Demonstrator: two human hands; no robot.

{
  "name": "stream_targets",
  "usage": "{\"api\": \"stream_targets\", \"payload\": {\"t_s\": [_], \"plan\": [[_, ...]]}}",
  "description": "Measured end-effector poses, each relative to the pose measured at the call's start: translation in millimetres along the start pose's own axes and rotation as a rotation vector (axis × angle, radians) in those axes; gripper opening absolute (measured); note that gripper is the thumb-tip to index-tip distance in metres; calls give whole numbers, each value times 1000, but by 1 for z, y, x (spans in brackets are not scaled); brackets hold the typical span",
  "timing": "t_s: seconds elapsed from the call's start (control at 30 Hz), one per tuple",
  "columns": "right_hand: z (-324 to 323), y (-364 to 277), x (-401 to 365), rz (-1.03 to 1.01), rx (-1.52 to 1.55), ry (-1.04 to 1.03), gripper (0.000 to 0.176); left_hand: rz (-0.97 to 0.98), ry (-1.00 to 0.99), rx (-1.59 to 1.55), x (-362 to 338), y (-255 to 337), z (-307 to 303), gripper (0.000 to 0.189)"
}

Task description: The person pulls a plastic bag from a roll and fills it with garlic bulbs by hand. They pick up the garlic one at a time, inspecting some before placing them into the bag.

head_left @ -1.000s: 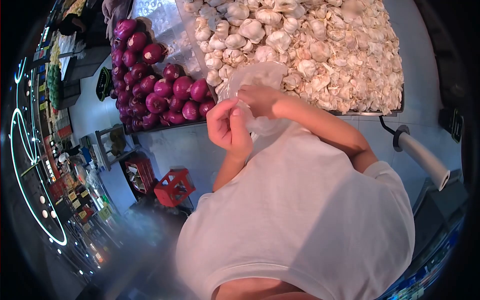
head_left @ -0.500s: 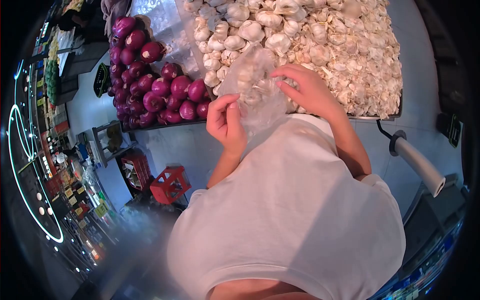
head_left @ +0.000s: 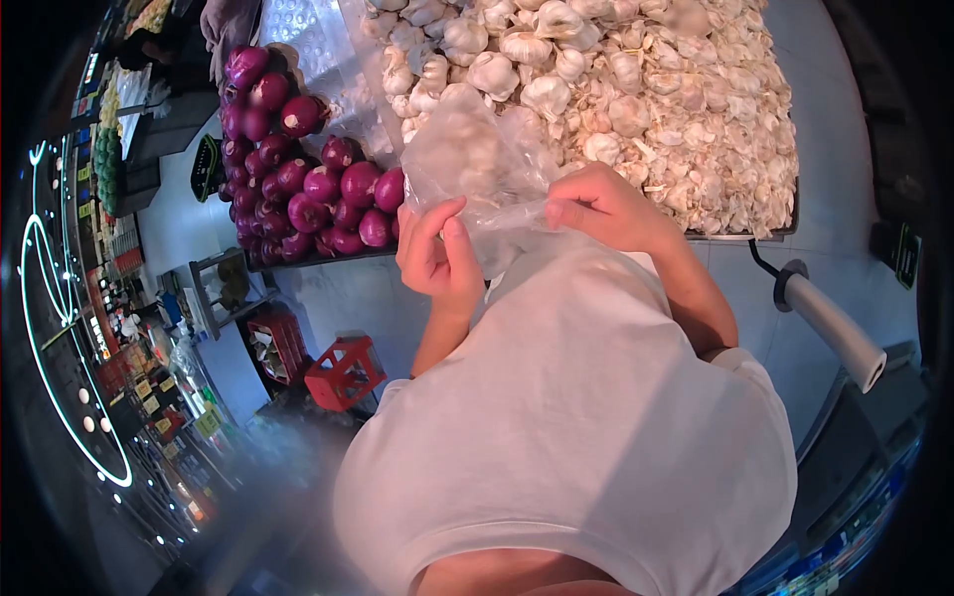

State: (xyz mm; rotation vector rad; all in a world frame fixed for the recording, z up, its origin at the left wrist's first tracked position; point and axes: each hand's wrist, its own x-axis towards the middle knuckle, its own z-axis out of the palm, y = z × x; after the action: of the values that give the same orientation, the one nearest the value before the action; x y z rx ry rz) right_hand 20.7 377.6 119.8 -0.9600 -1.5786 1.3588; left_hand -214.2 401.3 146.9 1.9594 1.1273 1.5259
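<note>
A clear plastic bag is spread between my two hands, in front of the heaped garlic bulbs. Through its thin film some of the garlic shows, blurred. My left hand pinches the bag's near left edge, fingers curled toward the thumb. On the other side my right hand has thumb and fingertips closed on the bag's right edge. Loose garlic bulbs and papery skins lie just beyond the right hand. Red onions are piled to the left of my left hand.
A bubble-textured plastic sheet lies behind the onions. Below the display stand a red crate and a grey stand. A roll of plastic bags hangs off the display's right front edge.
My right hand has closed from loosely spread fingers into a pinch on the bag and come slightly nearer. The bag has shifted left and spread wider. My left hand has moved slightly left.
</note>
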Motion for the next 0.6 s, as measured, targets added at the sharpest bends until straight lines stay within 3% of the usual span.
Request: {"api": "stream_targets", "payload": {"t_s": [0.07, 0.13, 0.23, 0.33, 0.43, 0.6], "plan": [[0, 5, -1, 30, 15, 107, 34, 143, -199, 200, 6, -9, -12, 24], [0, 9, 2, 147, -36, 223, 32, 197, -212, 411, -2, -14, -13, 36], [4, 19, 8, 136, -301, 439, 33, 355, -152, 540, 4, -14, -4, 50], [10, 36, 18, -84, -564, 801, 23, 454, -128, 482, 6, -8, -2, 56], [1, 46, 21, -1, -870, 857, 32, 480, -272, 382, 11, 4, -7, 55], [-8, 76, 20, 81, -1000, 665, 44, 488, -387, 157, 4, 10, -6, 52]]}}
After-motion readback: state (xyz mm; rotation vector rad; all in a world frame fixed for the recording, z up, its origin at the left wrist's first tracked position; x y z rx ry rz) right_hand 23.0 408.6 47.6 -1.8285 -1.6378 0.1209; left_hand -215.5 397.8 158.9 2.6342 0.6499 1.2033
